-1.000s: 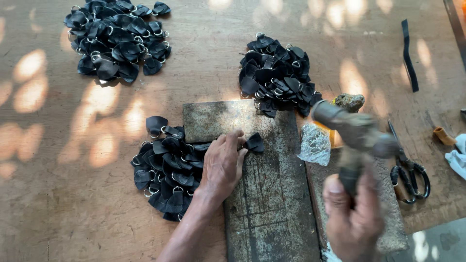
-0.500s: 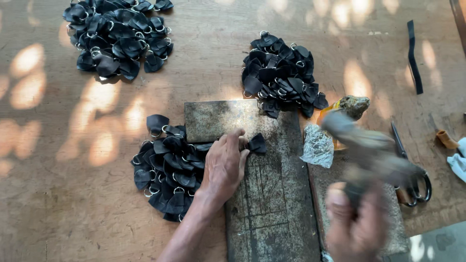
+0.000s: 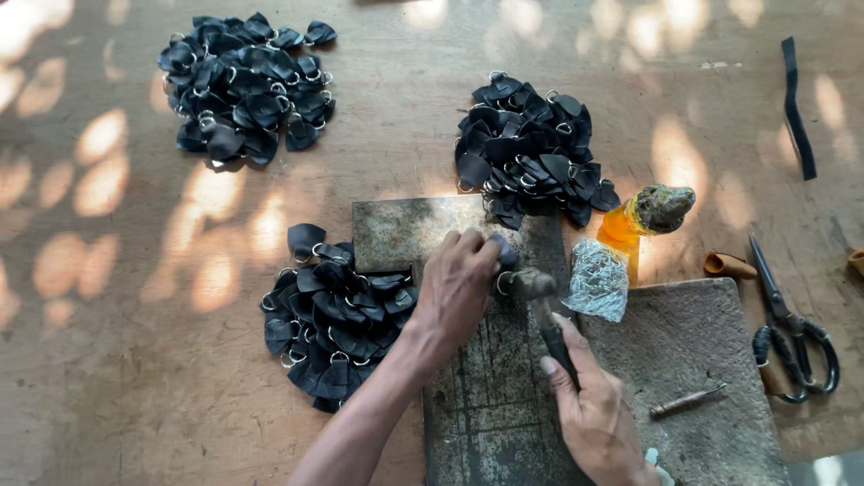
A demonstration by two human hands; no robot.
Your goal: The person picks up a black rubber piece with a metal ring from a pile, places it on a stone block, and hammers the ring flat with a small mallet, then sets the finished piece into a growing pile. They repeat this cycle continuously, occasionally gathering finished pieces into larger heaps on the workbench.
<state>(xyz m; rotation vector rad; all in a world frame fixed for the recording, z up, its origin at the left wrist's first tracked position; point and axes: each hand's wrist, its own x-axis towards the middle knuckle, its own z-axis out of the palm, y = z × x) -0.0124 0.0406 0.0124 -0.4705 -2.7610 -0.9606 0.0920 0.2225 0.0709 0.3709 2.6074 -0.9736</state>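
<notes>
My left hand (image 3: 456,288) presses a small black leather piece with a metal ring (image 3: 502,256) down on a worn metal plate (image 3: 486,396). My right hand (image 3: 594,414) grips the handle of a hammer (image 3: 540,301), whose head rests on the piece right beside my left fingers. A pile of the same black ringed pieces (image 3: 337,315) lies just left of the plate.
Two more piles of black pieces lie at the top left (image 3: 247,85) and top centre (image 3: 531,153). An orange glue bottle (image 3: 641,220), a crumpled foil wad (image 3: 597,281), a stone slab (image 3: 711,378) with a metal punch (image 3: 687,400), scissors (image 3: 792,324) and a black strap (image 3: 796,103) sit to the right.
The hammer was raised at the right a second ago; it has swung down onto the piece held by my left hand. My left hand stayed on the plate.
</notes>
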